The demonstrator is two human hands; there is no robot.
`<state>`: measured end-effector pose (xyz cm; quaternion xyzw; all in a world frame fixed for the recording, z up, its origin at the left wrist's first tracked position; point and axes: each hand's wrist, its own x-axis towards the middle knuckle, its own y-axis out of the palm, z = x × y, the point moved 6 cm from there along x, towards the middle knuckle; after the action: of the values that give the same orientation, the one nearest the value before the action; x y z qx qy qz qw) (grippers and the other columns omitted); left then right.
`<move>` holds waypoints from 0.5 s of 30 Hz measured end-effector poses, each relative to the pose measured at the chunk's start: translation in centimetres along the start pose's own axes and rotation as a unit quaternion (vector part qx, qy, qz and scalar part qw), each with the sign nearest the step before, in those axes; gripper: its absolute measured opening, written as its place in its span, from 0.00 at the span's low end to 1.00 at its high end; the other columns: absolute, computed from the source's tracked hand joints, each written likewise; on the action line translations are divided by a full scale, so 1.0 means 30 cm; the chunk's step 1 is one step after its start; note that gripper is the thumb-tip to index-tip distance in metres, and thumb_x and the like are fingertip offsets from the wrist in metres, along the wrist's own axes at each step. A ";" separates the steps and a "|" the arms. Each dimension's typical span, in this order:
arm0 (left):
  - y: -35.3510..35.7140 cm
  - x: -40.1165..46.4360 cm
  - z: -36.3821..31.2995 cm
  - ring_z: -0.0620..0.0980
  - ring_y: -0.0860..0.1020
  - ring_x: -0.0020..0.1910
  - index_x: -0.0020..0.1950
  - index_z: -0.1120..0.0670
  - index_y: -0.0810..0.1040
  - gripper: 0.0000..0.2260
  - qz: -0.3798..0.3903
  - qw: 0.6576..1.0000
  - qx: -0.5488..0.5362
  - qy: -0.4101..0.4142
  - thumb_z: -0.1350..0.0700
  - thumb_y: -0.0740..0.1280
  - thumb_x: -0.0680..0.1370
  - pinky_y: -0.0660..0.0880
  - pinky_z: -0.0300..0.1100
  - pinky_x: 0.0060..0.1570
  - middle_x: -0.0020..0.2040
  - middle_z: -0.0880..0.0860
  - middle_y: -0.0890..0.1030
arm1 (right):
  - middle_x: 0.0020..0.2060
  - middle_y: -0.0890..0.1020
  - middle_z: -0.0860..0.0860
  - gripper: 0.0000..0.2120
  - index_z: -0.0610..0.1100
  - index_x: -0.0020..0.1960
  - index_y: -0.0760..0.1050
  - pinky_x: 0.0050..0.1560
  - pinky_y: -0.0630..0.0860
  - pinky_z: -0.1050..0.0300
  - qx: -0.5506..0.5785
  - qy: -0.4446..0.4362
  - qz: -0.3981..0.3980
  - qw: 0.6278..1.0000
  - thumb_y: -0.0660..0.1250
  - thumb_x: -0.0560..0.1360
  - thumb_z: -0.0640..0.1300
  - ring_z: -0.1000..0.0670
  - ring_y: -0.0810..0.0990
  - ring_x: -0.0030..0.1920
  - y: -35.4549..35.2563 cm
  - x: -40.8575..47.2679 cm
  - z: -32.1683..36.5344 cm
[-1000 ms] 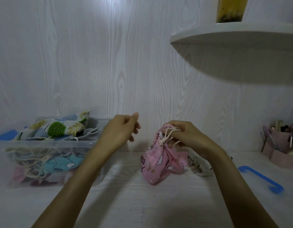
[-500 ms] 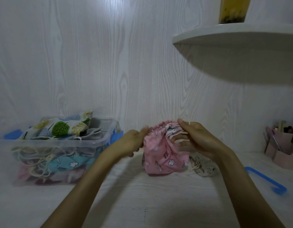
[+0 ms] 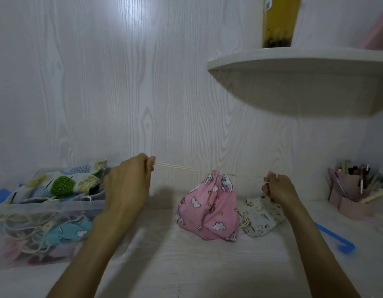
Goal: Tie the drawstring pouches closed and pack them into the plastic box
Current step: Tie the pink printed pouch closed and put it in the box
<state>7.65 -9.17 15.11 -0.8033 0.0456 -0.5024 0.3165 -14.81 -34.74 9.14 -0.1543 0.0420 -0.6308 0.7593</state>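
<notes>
A pink pouch (image 3: 207,207) with cloud prints sits on the white table, its mouth gathered tight. Cream drawstrings (image 3: 182,167) run taut from its top to both sides. My left hand (image 3: 130,183) pinches the left strings, my right hand (image 3: 276,187) pinches the right ones. A white printed pouch (image 3: 259,218) lies just right of the pink one, partly behind my right wrist. The clear plastic box (image 3: 46,206) at the left holds several pouches, a leaf-print one (image 3: 61,183) on top.
A blue plastic clip (image 3: 336,238) lies on the table at the right. A pink pen holder (image 3: 349,190) with pens stands at the far right. A white shelf (image 3: 293,61) with a yellow container juts from the wall above.
Both hands were together on the pouch's mouth; now they have pulled apart sideways, stretching the drawstrings and cinching the pink pouch shut.
</notes>
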 end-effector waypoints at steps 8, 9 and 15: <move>0.076 -0.063 -0.079 0.53 0.78 0.55 0.65 0.49 0.73 0.16 0.171 0.976 0.127 0.036 0.46 0.55 0.81 0.70 0.44 0.47 0.62 0.51 0.75 | 0.25 0.77 0.46 0.18 0.39 0.37 0.72 0.19 0.64 0.68 -0.124 0.010 0.200 0.972 0.53 0.82 0.43 0.55 0.71 0.17 0.110 -0.094 0.020; 0.088 -0.070 -0.101 0.52 0.78 0.54 0.67 0.48 0.71 0.19 0.191 0.978 0.069 0.038 0.42 0.54 0.81 0.72 0.45 0.51 0.64 0.49 0.74 | 0.26 0.77 0.46 0.17 0.39 0.39 0.71 0.21 0.65 0.67 -0.092 0.003 0.198 0.976 0.53 0.82 0.44 0.55 0.71 0.18 0.118 -0.097 0.032; 0.235 -0.242 -0.219 0.43 0.80 0.45 0.60 0.48 0.77 0.24 0.547 0.820 -0.154 0.069 0.37 0.69 0.69 0.78 0.38 0.48 0.56 0.45 0.80 | 0.29 0.82 0.43 0.14 0.41 0.43 0.70 0.32 0.71 0.57 0.084 -0.008 0.233 0.969 0.53 0.82 0.47 0.52 0.77 0.23 0.149 -0.124 0.115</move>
<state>0.32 -14.97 7.48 -0.6476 0.5765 -0.2871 0.4072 -10.45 -29.81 10.64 -0.0811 0.0172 -0.4366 0.8958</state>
